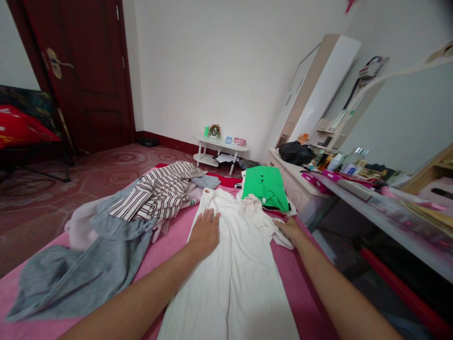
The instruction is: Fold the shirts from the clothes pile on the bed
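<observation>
A white garment (pixel 237 264) lies spread lengthwise on the pink bed cover (pixel 170 245) in front of me. My left hand (pixel 204 232) rests flat on its upper left part, fingers stretched out. My right hand (pixel 290 230) is at the garment's right edge, with its fingers tucked under or closed on a fold of the white cloth. Beyond the garment sits a folded green shirt (pixel 266 187).
A striped shirt (pixel 159 191) and grey clothes (pixel 88 264) lie heaped on the left of the bed. A cluttered dressing table (pixel 354 189) runs along the right. A small white table (pixel 219 146) stands by the far wall, a dark red door (pixel 81 71) at left.
</observation>
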Tool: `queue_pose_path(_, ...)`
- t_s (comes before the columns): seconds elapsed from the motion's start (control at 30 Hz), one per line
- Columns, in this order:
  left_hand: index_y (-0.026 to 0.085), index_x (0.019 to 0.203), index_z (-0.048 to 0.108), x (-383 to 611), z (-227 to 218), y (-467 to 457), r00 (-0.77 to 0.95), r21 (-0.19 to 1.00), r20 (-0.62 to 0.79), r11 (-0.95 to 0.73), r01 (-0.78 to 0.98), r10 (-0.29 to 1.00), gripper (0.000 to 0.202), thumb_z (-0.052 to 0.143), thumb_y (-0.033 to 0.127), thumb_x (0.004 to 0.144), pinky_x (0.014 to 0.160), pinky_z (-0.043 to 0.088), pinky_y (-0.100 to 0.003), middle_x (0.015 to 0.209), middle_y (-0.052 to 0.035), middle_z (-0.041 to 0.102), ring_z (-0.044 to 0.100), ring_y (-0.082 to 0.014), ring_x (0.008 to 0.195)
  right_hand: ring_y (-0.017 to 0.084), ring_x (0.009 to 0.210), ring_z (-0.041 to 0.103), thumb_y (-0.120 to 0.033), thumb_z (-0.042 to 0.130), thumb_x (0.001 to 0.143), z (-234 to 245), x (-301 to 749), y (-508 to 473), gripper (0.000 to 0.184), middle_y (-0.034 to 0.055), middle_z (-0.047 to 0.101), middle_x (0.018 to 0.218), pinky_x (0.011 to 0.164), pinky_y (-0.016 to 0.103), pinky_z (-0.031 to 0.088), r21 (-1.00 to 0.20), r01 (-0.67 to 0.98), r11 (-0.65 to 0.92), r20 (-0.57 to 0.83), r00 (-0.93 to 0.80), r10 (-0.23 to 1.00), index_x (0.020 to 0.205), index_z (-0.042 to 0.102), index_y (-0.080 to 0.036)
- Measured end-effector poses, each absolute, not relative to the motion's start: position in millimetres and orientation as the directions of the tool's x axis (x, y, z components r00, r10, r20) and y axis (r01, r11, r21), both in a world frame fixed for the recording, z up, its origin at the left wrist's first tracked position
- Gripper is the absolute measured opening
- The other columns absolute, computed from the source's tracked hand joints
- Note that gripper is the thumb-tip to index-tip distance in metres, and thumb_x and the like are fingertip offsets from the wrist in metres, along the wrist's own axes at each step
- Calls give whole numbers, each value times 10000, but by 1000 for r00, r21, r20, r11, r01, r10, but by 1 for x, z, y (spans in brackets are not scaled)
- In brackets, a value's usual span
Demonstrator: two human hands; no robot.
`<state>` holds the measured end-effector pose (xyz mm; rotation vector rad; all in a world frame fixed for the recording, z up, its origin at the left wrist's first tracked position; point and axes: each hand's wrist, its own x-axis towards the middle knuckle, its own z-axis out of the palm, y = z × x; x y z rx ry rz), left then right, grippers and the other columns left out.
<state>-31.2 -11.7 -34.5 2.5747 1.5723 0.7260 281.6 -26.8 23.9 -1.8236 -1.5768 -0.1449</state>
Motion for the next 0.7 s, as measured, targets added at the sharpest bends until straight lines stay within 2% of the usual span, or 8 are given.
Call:
queue_pose_path(0.1,122,1384,438,-32,-35,-12,373,268,380,-486,832,846,481,369,177,912,1111,243,-474,1461,-184,395,327,-308,1371,202,616,631,-295,565,743,29,264,-28,192,53,679,673,586,293,461,-462,887,21,450,214,867,736,700,-159)
queue_pose_path(0.17,114,1383,441,-32,-35,-12,374,273,383,-490,828,845,486,369,169,906,1110,240,-486,1459,-193,394,323,-316,1372,222,782,639,-265,520,761,36,252,-42,239,63,697,844,707,314,480,-428,903,29,559,239,794,895,691,-166)
queue_pose_path(0.27,108,1383,445,-32,-36,-13,376,282,371,-489,826,849,491,364,163,902,1111,232,-497,1460,-200,392,317,-326,1373,245,988,584,-168,497,745,45,235,-81,297,100,651,1043,859,348,441,-218,969,118,709,75,702,991,662,-185)
queue_pose_path(0.33,104,1386,443,-31,-35,-13,370,281,364,-480,831,855,493,356,164,904,1112,227,-501,1462,-202,388,313,-332,1375,233,974,583,-113,512,702,47,220,-107,296,80,653,1029,858,339,433,-84,949,305,549,-212,809,925,679,-215)
queue_pose_path(0.4,97,1389,439,-30,-34,-14,363,279,362,-472,836,858,497,352,161,904,1112,221,-507,1464,-209,382,309,-338,1376,215,925,596,-125,545,707,49,203,-121,234,50,671,996,843,333,433,-109,884,455,325,-401,857,854,690,-236)
queue_pose_path(0.43,94,1389,439,-29,-33,-15,361,280,362,-470,837,859,500,353,158,901,1112,219,-509,1464,-212,380,307,-341,1376,207,914,600,-160,560,738,50,194,-123,179,46,675,990,840,328,434,-165,863,478,278,-424,862,834,691,-235)
queue_pose_path(0.57,90,1389,440,-29,-30,-16,368,279,349,-470,837,862,506,363,155,894,1108,228,-505,1463,-218,380,309,-341,1375,175,862,605,-286,475,886,57,170,-85,234,62,669,931,787,281,446,-386,825,413,400,-253,881,795,670,-194)
queue_pose_path(0.7,99,1397,436,-30,-30,-16,371,259,348,-468,845,861,509,355,157,898,1109,237,-496,1462,-209,387,317,-334,1373,176,863,602,-230,502,847,46,169,-18,245,84,654,989,808,278,443,-345,928,144,401,7,916,1015,660,-149)
